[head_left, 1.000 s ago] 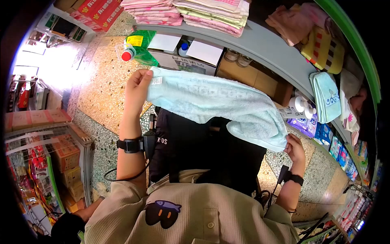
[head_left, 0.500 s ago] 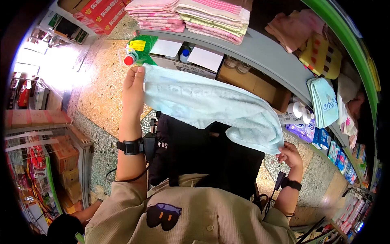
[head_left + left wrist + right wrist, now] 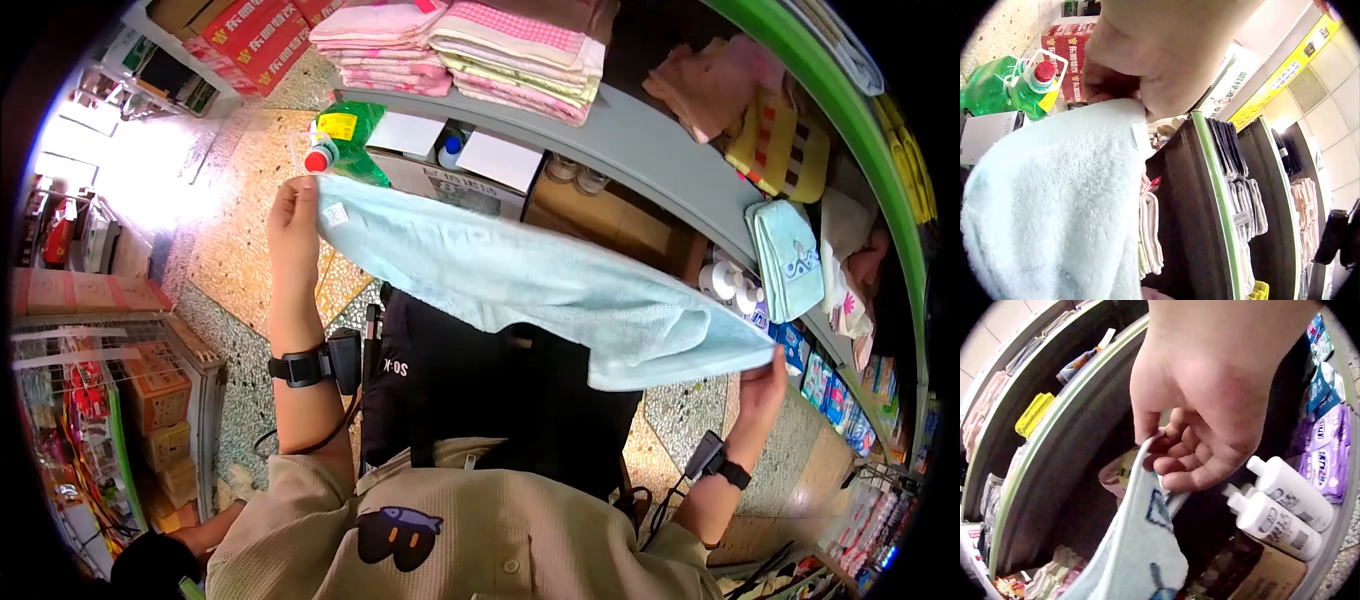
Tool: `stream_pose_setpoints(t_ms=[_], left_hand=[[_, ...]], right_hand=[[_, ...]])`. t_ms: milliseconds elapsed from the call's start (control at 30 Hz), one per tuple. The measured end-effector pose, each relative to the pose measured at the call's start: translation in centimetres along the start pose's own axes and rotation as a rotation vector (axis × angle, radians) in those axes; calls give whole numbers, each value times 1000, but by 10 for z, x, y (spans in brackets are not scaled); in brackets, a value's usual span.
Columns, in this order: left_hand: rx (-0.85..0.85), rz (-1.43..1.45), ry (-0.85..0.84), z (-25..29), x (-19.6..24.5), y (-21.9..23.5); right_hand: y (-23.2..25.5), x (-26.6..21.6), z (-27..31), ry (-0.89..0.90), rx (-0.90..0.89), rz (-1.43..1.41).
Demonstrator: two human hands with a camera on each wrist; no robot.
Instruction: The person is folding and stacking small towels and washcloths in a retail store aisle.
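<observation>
A pale blue towel (image 3: 520,270) is stretched out lengthwise between both hands, over the lap. At its left corner, beside a small white label (image 3: 336,214), my left hand (image 3: 294,220) pinches the edge. The right corner is pinched between thumb and fingers of my right hand (image 3: 765,385). Between the hands the towel's lower edge sags in folds. In the left wrist view the towel (image 3: 1060,200) hangs fluffy and plain from the left hand (image 3: 1147,62). The right wrist view shows darker blue printed marks on the towel (image 3: 1147,537) below the right hand (image 3: 1204,419).
Ahead is a grey shelf (image 3: 650,140) with stacked pink towels (image 3: 515,60) and a folded blue towel (image 3: 788,258). Under it stand a green jug with a red cap (image 3: 355,140), an open cardboard box (image 3: 610,225) and white bottles (image 3: 1279,525). A wire rack (image 3: 100,400) stands at left.
The hands have moved apart, the left one leftward and the right one rightward, pulling the towel longer and straighter. Both hands keep their hold on its corners.
</observation>
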State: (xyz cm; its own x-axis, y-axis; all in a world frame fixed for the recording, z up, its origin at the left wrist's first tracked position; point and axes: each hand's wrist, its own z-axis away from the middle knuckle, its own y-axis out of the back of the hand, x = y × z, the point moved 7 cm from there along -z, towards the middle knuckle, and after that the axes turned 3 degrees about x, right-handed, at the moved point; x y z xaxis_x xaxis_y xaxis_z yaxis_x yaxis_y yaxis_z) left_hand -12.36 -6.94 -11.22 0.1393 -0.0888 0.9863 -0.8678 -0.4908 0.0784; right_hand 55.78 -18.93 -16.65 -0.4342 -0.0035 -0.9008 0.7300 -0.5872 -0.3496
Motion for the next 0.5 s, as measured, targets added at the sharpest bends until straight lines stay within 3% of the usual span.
stream_pose_setpoints(t_ms=[233, 333, 367, 433, 500], left_hand=[[315, 175, -205, -12, 62, 30], [365, 201, -181, -5, 89, 38], [345, 241, -166, -2, 96, 43], [299, 319, -133, 3, 106, 57], [105, 421, -246, 6, 120, 67]], right_hand=[[-23, -69, -9, 157, -48, -177], [-35, -92, 6, 205, 95, -203], [-39, -101, 17, 219, 215, -191], [-43, -116, 32, 273, 242, -183], [-29, -135, 48, 474, 305, -5]])
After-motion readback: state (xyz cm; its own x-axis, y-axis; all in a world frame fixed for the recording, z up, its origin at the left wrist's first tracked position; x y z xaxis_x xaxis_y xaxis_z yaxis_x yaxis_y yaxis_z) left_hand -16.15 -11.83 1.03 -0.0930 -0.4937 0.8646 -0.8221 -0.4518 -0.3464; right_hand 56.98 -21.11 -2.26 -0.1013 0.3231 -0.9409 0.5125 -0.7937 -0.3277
